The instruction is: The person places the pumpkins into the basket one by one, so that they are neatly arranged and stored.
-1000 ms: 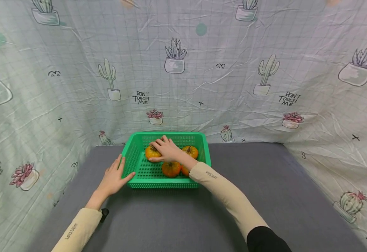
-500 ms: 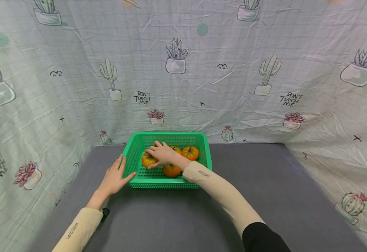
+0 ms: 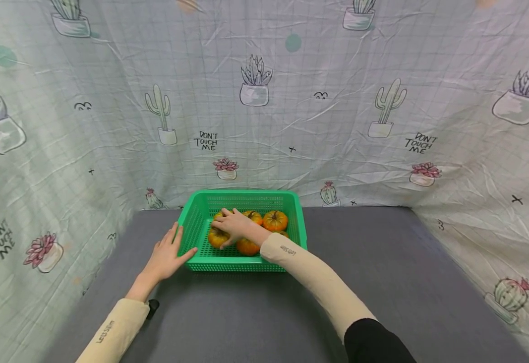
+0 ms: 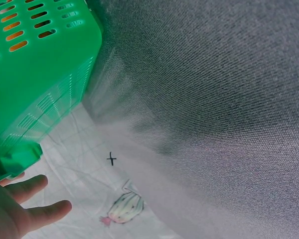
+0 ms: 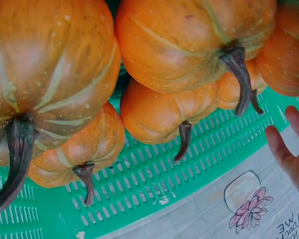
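A green plastic basket (image 3: 239, 265) holds several small orange pumpkins with dark stems. In the head view my right hand (image 3: 238, 225) reaches into its left half and grips a pumpkin (image 3: 217, 239) from above, fingers on the far side and thumb on the near side. Behind that hand another pumpkin (image 3: 221, 215) shows in part. One pumpkin (image 3: 248, 247) lies just right of the thumb, and a further pumpkin (image 3: 275, 220) sits at the back right. With fingers spread and fairly straight, my left hand (image 3: 164, 258) rests on the basket's left side.
The basket stands on a grey cloth-covered table (image 3: 382, 262), near its back edge. A pale curtain (image 3: 287, 121) printed with potted cacti hangs behind and along both sides. The grey surface extends in front of the basket and to its right.
My right hand has moved the gripped pumpkin toward the near side of the basket. Part of another pumpkin now shows behind the hand. The left hand stays at the basket's left side.
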`<state>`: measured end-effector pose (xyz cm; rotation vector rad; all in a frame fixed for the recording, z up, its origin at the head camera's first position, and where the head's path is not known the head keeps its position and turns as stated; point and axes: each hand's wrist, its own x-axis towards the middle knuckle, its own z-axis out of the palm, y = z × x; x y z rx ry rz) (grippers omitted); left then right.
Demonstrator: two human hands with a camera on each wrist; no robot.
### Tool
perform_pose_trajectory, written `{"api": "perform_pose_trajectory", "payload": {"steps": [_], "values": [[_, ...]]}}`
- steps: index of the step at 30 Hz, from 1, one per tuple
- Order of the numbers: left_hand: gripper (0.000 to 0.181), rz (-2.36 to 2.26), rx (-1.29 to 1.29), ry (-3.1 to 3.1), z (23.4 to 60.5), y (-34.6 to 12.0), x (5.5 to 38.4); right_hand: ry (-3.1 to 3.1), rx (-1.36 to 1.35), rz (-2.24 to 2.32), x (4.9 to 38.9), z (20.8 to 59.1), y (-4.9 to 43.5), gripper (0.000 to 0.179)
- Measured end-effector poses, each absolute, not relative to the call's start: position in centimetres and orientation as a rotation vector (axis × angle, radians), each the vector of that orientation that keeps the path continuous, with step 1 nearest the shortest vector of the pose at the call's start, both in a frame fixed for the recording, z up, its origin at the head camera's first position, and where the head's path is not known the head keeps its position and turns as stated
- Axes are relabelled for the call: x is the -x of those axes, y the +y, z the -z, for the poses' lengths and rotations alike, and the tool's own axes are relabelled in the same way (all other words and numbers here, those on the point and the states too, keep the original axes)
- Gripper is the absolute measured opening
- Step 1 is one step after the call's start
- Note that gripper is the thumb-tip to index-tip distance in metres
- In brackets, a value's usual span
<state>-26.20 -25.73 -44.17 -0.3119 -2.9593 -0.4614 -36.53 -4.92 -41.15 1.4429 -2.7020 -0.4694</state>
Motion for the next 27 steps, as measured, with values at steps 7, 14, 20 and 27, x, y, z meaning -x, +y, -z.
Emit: {"api": "perform_pose_trajectory", "payload": {"steps": [7, 14, 20, 27], "values": [[0.086, 0.455, 0.318, -2.942, 43.9, -25.8, 26.3, -2.802, -1.429, 0.461, 36.6, 41.8, -5.3, 0.074], [0.085, 0.454, 0.300, -2.959, 43.7, -25.8, 26.3, -2.817, -1.439, 0.518, 36.4, 42.3, -5.6, 0.073], [0.085, 0.457, 0.303, -2.957, 43.9, -25.8, 26.3, -2.796, -1.430, 0.560, 36.2, 42.4, -5.5, 0.073], [0.086, 0.450, 0.304, -2.961, 44.1, -25.7, 26.3, -2.794, -1.396, 0.630, 36.1, 42.7, -5.4, 0.074]]}}
